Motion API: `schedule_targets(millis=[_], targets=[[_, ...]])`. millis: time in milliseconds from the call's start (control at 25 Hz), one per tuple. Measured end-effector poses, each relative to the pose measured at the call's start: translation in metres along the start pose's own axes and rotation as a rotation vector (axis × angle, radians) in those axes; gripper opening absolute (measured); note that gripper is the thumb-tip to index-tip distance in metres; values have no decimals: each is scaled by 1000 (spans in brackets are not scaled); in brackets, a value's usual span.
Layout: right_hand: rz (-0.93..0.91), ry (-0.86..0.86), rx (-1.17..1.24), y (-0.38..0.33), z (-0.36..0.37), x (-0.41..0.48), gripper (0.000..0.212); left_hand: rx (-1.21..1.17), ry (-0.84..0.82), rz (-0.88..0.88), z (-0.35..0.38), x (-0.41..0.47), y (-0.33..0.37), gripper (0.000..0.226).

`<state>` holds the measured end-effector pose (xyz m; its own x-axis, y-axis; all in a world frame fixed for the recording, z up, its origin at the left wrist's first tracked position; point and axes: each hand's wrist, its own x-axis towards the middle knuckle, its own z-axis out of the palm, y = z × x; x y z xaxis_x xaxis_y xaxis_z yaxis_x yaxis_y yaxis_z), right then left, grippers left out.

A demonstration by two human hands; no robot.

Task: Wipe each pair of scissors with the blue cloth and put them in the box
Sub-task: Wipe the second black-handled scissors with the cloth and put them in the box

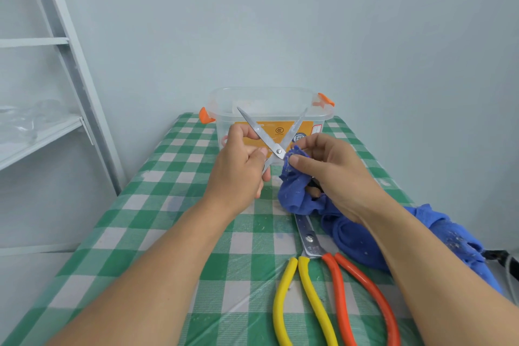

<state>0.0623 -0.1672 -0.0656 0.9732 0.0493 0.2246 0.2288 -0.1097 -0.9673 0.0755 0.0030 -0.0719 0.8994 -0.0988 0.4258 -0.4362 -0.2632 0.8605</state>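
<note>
The left hand (pixel 238 166) is curled round the lower part of the silver scissors (pixel 269 143), its fingers hiding the handles; the right hand (pixel 334 174) pinches a bunched fold of the blue cloth (pixel 293 194) between thumb and fingers, pressed against the scissors just beside the pivot screw. The silver scissors are held up off the table with the blades spread in an X, tips pointing up and away, in front of the box (pixel 266 98). The rest of the blue cloth hangs from the pinch, lies crumpled under the right wrist and trails along the table's right side.

The box is clear plastic with an orange label on its near wall and orange latches (pixel 206 116) at its two ends; it stands lidless at the far end of the table. A pinkish shape shows through its near wall, too blurred to identify.

The large scissors (pixel 309 236) lie flat on the table near the person, closed blades pointing at the cloth and partly under it; one handle loop is yellow, the other orange. The table (pixel 157 205) wears a green-and-white checked cover; a white shelf unit (pixel 42 132) stands to the left against the pale wall.
</note>
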Motion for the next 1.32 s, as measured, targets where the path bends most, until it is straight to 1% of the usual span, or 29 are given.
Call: schedule_targets(millis=[80,160,440,560,680,800,920,960,1120,1240,1280,1320], targets=[[-16,-13,-70,1,0,-1,13,-37,16,-45,-2,1,-2,12],[-26,-1,-121,3,0,-2,19,-35,20,-51,-2,2,-2,12],[-57,-15,-39,10,-7,0,35,-70,35,-48,-3,2,-5,14],[-68,2,-32,14,-6,2,31,-85,40,-44,-2,2,-4,14],[-80,24,-20,14,-7,2,18,-118,52,-57,-2,1,-3,13],[-121,50,-18,11,-5,1,7,-185,47,-90,-4,0,-1,5],[-189,104,-22,9,-8,2,11,-246,37,-138,-5,0,1,28],[-200,112,-18,8,-8,2,13,-247,41,-144,-4,0,1,32],[-222,154,-51,8,-6,1,19,-170,103,-86,-1,-1,2,22],[-335,268,-51,5,-8,0,19,-151,210,-32,1,-2,4,19],[-383,267,-12,1,-8,-1,19,-151,249,-23,3,-2,4,18],[-414,224,55,-3,-6,-4,18,-161,280,-15,5,-3,5,16]])
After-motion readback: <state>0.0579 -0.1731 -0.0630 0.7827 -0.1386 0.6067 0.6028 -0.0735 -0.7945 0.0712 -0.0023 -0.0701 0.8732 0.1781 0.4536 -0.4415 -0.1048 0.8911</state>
